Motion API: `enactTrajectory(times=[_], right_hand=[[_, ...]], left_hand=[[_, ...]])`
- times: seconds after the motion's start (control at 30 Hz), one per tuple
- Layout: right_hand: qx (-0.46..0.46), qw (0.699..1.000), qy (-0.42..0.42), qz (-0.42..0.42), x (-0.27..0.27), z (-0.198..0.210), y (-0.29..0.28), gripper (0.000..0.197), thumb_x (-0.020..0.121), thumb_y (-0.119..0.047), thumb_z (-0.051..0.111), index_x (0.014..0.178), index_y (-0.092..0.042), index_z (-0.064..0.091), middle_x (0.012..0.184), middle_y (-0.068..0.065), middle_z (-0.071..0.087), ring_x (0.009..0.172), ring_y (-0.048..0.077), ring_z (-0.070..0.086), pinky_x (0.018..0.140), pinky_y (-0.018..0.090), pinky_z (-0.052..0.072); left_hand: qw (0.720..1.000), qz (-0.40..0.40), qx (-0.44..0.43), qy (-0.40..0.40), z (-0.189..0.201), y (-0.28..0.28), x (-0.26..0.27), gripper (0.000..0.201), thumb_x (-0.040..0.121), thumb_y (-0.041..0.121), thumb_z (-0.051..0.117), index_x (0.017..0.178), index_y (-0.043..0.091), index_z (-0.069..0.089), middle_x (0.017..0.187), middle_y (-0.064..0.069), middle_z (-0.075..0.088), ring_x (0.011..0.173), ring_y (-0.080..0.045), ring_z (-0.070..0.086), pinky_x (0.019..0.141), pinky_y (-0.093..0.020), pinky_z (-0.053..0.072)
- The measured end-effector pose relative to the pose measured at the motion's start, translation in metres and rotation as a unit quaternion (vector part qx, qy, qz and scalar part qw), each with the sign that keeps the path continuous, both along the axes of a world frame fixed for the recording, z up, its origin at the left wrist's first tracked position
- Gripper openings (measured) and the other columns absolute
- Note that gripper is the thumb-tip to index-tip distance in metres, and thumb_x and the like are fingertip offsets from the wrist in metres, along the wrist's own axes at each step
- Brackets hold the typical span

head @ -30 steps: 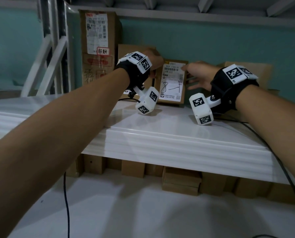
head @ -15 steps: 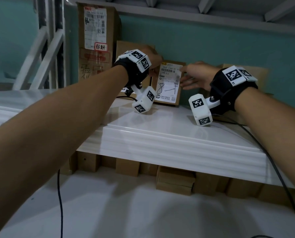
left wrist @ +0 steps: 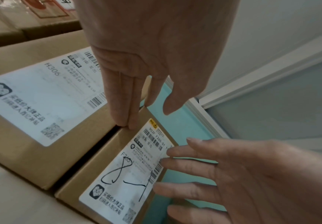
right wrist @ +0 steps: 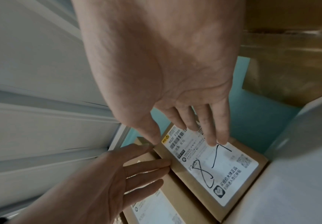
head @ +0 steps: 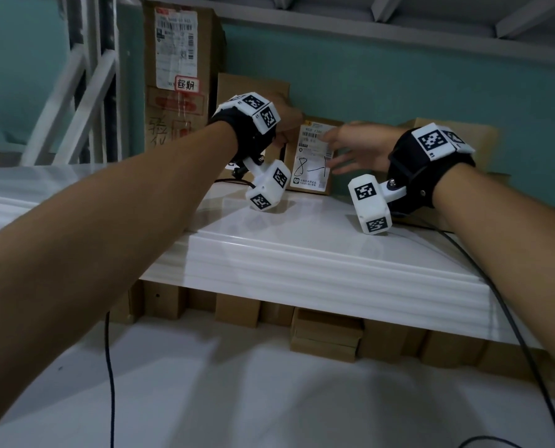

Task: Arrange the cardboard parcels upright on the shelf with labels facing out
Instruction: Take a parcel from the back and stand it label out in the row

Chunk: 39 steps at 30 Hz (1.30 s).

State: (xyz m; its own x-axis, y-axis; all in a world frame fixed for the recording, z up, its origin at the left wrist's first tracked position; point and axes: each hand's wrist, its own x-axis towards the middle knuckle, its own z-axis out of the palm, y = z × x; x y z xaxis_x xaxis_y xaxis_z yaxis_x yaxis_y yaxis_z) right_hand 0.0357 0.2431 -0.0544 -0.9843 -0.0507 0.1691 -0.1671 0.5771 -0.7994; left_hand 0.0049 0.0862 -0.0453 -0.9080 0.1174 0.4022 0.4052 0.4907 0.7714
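Cardboard parcel (head: 313, 156) w/ a white label (left wrist: 131, 171) marked "8-1" is standing upright on the white shelf (head: 302, 240), label facing out, just right of a bigger parcel (left wrist: 33, 112). Left hand (head: 287, 124) is resting straight fingers (left wrist: 123, 109) on its top-left edge, not gripping. Right hand (head: 356, 150) is hovering open at the label's right side, fingertips (right wrist: 212, 136) splayed, holding nothing. Tall box (head: 179, 76) is standing far left.
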Motion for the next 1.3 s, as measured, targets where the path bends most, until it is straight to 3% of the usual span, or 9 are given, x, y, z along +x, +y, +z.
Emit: enactTrajectory(times=[0.07, 0.27, 0.4, 0.5, 0.8, 0.9, 1.1, 1.2, 1.3], right_hand=[[0.005, 1.000, -0.011, 0.006, 0.001, -0.001, -0.001, 0.049, 0.097, -0.029, 0.055, 0.141, -0.014, 0.040, 0.141, 0.008, 0.048, 0.117, 0.028, 0.058, 0.086, 0.037, 0.054], [0.007, 1.000, -0.005, 0.001, 0.002, -0.001, -0.003, 0.051, 0.096, -0.030, 0.056, 0.142, -0.013, 0.040, 0.141, 0.010, 0.047, 0.113, 0.029, 0.060, 0.067, 0.032, 0.056], [0.012, 1.000, 0.008, -0.014, -0.001, 0.001, -0.002, 0.033, 0.098, -0.027, 0.051, 0.129, -0.015, 0.051, 0.128, 0.008, 0.060, 0.115, 0.029, 0.060, 0.087, 0.037, 0.054], [0.019, 0.999, 0.018, -0.034, -0.004, 0.002, 0.000, 0.027, 0.099, -0.027, 0.051, 0.124, -0.016, 0.051, 0.120, 0.004, 0.057, 0.118, 0.030, 0.056, 0.101, 0.042, 0.048], [0.018, 1.000, -0.009, -0.017, -0.006, -0.002, 0.000, 0.039, 0.097, -0.031, 0.053, 0.134, -0.018, 0.050, 0.134, 0.004, 0.057, 0.124, 0.028, 0.052, 0.096, 0.038, 0.047], [0.015, 1.000, -0.011, -0.010, -0.006, -0.002, 0.002, 0.039, 0.098, -0.030, 0.052, 0.135, -0.018, 0.050, 0.134, 0.004, 0.056, 0.123, 0.027, 0.053, 0.095, 0.038, 0.046], [0.022, 1.000, 0.008, 0.005, 0.000, 0.000, -0.005, 0.035, 0.099, -0.027, 0.050, 0.132, -0.014, 0.050, 0.125, 0.003, 0.058, 0.110, 0.024, 0.060, 0.090, 0.033, 0.049], [0.025, 1.000, 0.010, 0.011, 0.002, 0.001, -0.006, 0.025, 0.099, -0.025, 0.049, 0.122, -0.015, 0.051, 0.115, 0.001, 0.060, 0.095, 0.018, 0.062, 0.076, 0.025, 0.049], [0.021, 1.000, 0.015, 0.009, 0.002, 0.002, -0.008, 0.031, 0.097, -0.027, 0.053, 0.125, -0.014, 0.051, 0.122, 0.003, 0.058, 0.108, 0.023, 0.060, 0.079, 0.025, 0.050]], left_hand=[[1.000, 0.003, -0.001, -0.003, 0.000, 0.001, -0.002, 0.026, 0.092, 0.018, 0.053, 0.111, 0.003, 0.065, 0.105, -0.011, 0.070, 0.097, -0.022, 0.069, 0.085, -0.033, 0.058], [0.999, -0.001, -0.005, -0.042, -0.004, 0.005, -0.005, 0.038, 0.097, 0.026, 0.051, 0.128, 0.004, 0.054, 0.122, -0.010, 0.064, 0.092, -0.020, 0.064, 0.057, -0.024, 0.054], [0.999, -0.013, -0.007, -0.030, -0.002, 0.003, -0.006, 0.033, 0.095, 0.027, 0.051, 0.120, 0.006, 0.060, 0.114, -0.009, 0.068, 0.078, -0.016, 0.067, 0.049, -0.022, 0.052], [1.000, -0.016, 0.002, -0.026, -0.001, 0.002, -0.009, 0.029, 0.094, 0.027, 0.050, 0.111, 0.007, 0.065, 0.104, -0.007, 0.071, 0.075, -0.014, 0.068, 0.043, -0.016, 0.051], [0.998, -0.018, -0.004, -0.056, -0.003, 0.003, -0.012, 0.024, 0.094, 0.031, 0.051, 0.104, 0.010, 0.059, 0.105, -0.007, 0.068, 0.081, -0.018, 0.067, 0.058, -0.027, 0.056], [0.998, -0.018, -0.013, -0.056, -0.003, 0.002, -0.010, 0.027, 0.095, 0.029, 0.049, 0.109, 0.009, 0.059, 0.105, -0.007, 0.068, 0.080, -0.017, 0.067, 0.053, -0.025, 0.053], [0.998, -0.015, -0.023, -0.065, -0.001, 0.007, -0.011, 0.032, 0.097, 0.029, 0.047, 0.119, 0.008, 0.056, 0.104, -0.006, 0.064, 0.079, -0.017, 0.064, 0.050, -0.026, 0.051], [0.998, -0.026, -0.019, -0.062, 0.000, 0.010, -0.010, 0.035, 0.098, 0.029, 0.047, 0.124, 0.007, 0.054, 0.112, -0.008, 0.063, 0.091, -0.020, 0.062, 0.054, -0.026, 0.052], [0.997, -0.033, -0.016, -0.062, 0.000, 0.011, -0.010, 0.038, 0.098, 0.030, 0.047, 0.126, 0.006, 0.052, 0.122, -0.010, 0.062, 0.090, -0.020, 0.063, 0.058, -0.026, 0.053]])
